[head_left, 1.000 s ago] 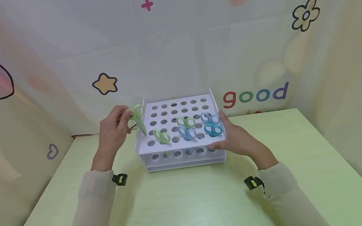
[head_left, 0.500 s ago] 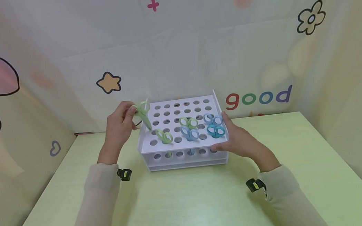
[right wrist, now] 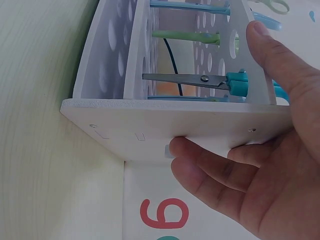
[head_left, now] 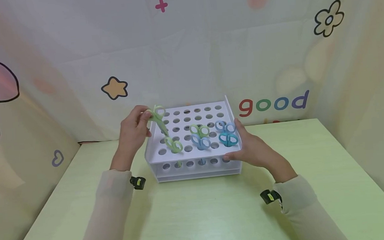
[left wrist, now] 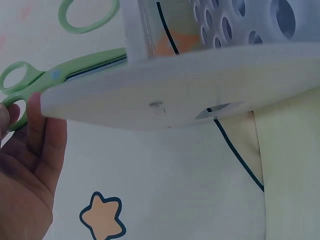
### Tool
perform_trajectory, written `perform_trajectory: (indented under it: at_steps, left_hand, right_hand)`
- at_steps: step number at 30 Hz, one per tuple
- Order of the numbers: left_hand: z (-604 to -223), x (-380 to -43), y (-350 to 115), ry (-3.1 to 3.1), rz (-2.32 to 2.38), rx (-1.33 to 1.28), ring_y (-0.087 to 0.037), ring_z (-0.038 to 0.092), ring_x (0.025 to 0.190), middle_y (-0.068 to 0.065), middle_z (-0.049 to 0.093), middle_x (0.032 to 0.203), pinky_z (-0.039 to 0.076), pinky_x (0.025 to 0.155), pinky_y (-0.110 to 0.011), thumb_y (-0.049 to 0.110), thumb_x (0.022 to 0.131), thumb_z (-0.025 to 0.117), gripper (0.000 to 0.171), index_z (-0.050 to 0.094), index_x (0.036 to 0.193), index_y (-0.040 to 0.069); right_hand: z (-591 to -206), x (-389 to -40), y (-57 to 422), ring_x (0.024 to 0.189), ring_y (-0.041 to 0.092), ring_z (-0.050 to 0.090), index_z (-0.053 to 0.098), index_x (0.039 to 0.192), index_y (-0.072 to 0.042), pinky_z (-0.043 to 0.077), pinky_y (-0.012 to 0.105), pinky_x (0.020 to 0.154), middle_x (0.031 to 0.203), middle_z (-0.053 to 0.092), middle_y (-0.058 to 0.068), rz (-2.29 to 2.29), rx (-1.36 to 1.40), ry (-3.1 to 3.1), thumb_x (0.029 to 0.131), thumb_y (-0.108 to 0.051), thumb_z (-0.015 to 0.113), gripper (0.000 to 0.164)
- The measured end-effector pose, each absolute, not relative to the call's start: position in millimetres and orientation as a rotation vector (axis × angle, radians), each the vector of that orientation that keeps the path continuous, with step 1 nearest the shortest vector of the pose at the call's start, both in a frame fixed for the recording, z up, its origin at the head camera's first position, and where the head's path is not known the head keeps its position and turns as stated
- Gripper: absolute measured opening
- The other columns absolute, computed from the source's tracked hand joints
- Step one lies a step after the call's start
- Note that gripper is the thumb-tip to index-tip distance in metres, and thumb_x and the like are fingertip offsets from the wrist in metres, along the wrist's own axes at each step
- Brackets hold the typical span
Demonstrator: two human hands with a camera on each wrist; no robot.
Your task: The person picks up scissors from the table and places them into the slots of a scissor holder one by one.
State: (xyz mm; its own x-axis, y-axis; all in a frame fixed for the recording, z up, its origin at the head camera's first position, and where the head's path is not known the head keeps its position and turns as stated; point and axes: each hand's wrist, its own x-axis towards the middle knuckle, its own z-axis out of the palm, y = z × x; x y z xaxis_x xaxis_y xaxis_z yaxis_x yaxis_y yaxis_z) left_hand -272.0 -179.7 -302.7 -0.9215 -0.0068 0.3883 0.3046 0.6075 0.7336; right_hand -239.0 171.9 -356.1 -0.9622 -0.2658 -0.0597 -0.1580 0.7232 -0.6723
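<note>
My left hand [head_left: 132,129] pinches a pair of light green scissors [head_left: 160,121] by one handle loop. Its blades slant down over the left part of a white rack [head_left: 194,156] with rows of round holes. The tip overlaps the handles of other green scissors [head_left: 174,145] standing in the front row. My right hand [head_left: 254,146] holds the rack's right end, thumb at the front edge and fingers against the side panel [right wrist: 125,127]. Also in the holes are green scissors [head_left: 199,130], two light blue pairs, and teal scissors [head_left: 228,139], whose blades hang inside the rack.
The rack stands on a pale green table [head_left: 198,215]. Right behind it hangs a printed cloth [head_left: 188,61] with a star, a flower and the word "good". Cloth also closes off both sides. A black camera band [head_left: 138,182] shows at my left wrist.
My left hand has moved right with the green scissors, bringing the blades from the rack's left edge to over its left holes. My right hand keeps its hold on the rack.
</note>
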Motion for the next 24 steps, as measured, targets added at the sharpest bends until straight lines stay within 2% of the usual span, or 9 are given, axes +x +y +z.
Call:
perform_trajectory:
  at_steps: [5, 10, 14, 18, 24]
  left_hand:
    - [-304, -274, -175, -2.474, -1.251, -0.263, -0.036, 0.062, 0.064, -0.019, 0.069, 0.098, 0.046, 0.068, -0.038, 0.034, 0.108, 0.049, 0.027, 0.059, 0.123, 0.014]
    - [-303, -273, -172, -2.47, -1.25, -0.286, -0.028, 0.061, 0.06, -0.016, 0.068, 0.094, 0.045, 0.067, -0.038, 0.035, 0.107, 0.049, 0.027, 0.06, 0.121, 0.014]
    - [-302, -272, -170, -2.47, -1.237, -0.291, -0.024, 0.061, 0.059, -0.011, 0.069, 0.099, 0.045, 0.065, -0.037, 0.033, 0.107, 0.049, 0.026, 0.06, 0.121, 0.015]
    - [-303, -272, -169, -2.47, -1.238, -0.291, -0.026, 0.061, 0.06, -0.011, 0.069, 0.103, 0.045, 0.063, -0.037, 0.032, 0.107, 0.049, 0.025, 0.06, 0.122, 0.015]
    - [-306, -271, -166, -2.497, -1.255, -0.283, -0.034, 0.063, 0.064, -0.009, 0.064, 0.085, 0.044, 0.064, -0.037, 0.034, 0.107, 0.05, 0.025, 0.061, 0.12, 0.016]
  right_hand:
    - [-356, -239, 173, 0.125, 0.038, 0.047, -0.013, 0.162, -0.017, 0.039, 0.057, 0.105, 0.152, 0.038, 0.021, -1.06, -0.345, 2.781, 0.078, -0.046, 0.086, 0.132]
    - [-357, -239, 174, 0.124, 0.038, 0.047, -0.013, 0.162, -0.017, 0.039, 0.057, 0.104, 0.151, 0.04, 0.021, -1.05, -0.347, 2.788, 0.078, -0.047, 0.086, 0.133]
    - [-356, -239, 174, 0.124, 0.038, 0.047, -0.014, 0.161, -0.018, 0.039, 0.057, 0.104, 0.151, 0.039, 0.022, -1.05, -0.344, 2.786, 0.079, -0.047, 0.086, 0.133]
    - [-356, -239, 174, 0.124, 0.038, 0.047, -0.013, 0.161, -0.017, 0.038, 0.057, 0.105, 0.152, 0.039, 0.021, -1.06, -0.348, 2.788, 0.079, -0.046, 0.086, 0.132]
    - [-357, -239, 173, 0.125, 0.038, 0.047, -0.013, 0.161, -0.018, 0.038, 0.056, 0.105, 0.153, 0.037, 0.021, -1.055, -0.345, 2.783, 0.078, -0.047, 0.086, 0.133]
